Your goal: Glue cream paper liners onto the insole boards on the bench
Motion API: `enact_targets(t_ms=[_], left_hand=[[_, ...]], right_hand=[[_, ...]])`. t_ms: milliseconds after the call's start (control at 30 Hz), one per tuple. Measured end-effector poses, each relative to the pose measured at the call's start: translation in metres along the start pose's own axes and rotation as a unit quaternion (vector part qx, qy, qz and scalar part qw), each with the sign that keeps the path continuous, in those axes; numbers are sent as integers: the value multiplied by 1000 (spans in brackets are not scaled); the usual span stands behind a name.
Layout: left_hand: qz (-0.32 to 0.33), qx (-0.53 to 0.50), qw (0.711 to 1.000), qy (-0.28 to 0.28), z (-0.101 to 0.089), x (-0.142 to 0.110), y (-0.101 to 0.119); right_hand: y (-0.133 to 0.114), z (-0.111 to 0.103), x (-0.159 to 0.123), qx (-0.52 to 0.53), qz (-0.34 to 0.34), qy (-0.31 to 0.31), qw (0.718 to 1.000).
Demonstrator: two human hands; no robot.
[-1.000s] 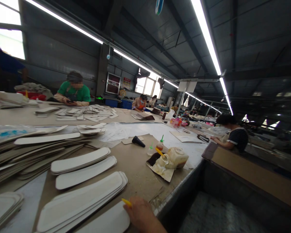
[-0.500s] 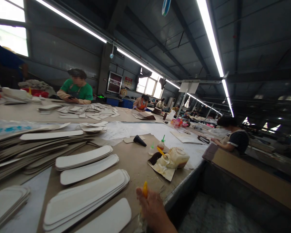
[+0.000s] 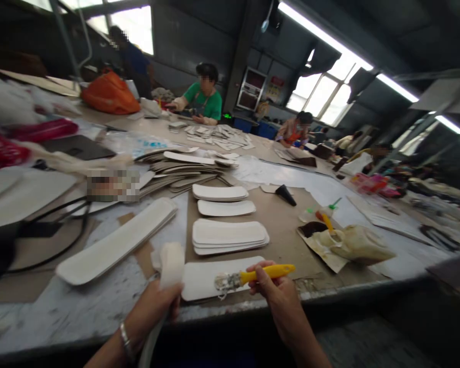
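Observation:
My right hand (image 3: pixel 278 294) is closed around the yellow handle of a brush (image 3: pixel 264 272). Its glue-caked bristle end is over a white rounded panel (image 3: pixel 203 278) at the table's front edge; whether it touches is hard to tell. At that panel's left end, my left hand (image 3: pixel 157 304), with a bracelet on the wrist, grips a cream strip (image 3: pixel 172 263) that stands up above the fingers and trails below. Just beyond lie stacked white panels (image 3: pixel 228 232). To the right, a stained glue container (image 3: pixel 362 244) lies on its side with a yellow-handled tool at its mouth.
Long white panels (image 3: pixel 118 240) lie on the left, near a black cable (image 3: pixel 86 225). A black cone (image 3: pixel 285 194) and a small green-tipped bottle (image 3: pixel 327 209) stand farther back. Across the table (image 3: pixel 283 161), a person in green (image 3: pixel 210 99) sits near scattered pieces.
The view has swung left and down. My left hand with the cream strip has come into sight. My right hand now holds the brush level over the front panel; before, the handle pointed upward.

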State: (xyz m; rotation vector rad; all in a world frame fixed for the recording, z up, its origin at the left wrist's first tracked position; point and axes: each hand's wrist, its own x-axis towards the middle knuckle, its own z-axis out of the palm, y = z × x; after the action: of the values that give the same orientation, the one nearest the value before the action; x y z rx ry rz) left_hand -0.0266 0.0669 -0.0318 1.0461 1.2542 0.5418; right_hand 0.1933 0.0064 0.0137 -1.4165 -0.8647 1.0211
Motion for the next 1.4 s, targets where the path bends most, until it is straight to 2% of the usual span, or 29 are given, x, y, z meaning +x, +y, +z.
enact_targets(t_ms=[100,300,500,733,900,1100,1300,1400], left_hand=[[-16,-46,999,10,-6,-2,-6],[-12,-90,996,-27,-7,2,-1],[-12,-87,995,-50,-11,3,-6],[-7,-54,998,-33,-7,1,-9],[-11,-16,1000,-18,-7,-2,-6],[-3,43,999,-1,-7,0,-10],[-7,85,996,1,-9,1,-13],[1,107,994,-1,-9,0,-10]], right_hand=[[6,16,1,-3,13,-21,1000],[22,45,4,-1,14,-34,999],[20,51,10,-51,-1,-16,999],[20,57,8,-97,-8,-21,995],[28,42,9,-208,-43,22,977],[22,6,6,-362,-123,113,917],[20,-19,8,-436,-176,160,868],[14,-28,8,-449,-198,169,855]])
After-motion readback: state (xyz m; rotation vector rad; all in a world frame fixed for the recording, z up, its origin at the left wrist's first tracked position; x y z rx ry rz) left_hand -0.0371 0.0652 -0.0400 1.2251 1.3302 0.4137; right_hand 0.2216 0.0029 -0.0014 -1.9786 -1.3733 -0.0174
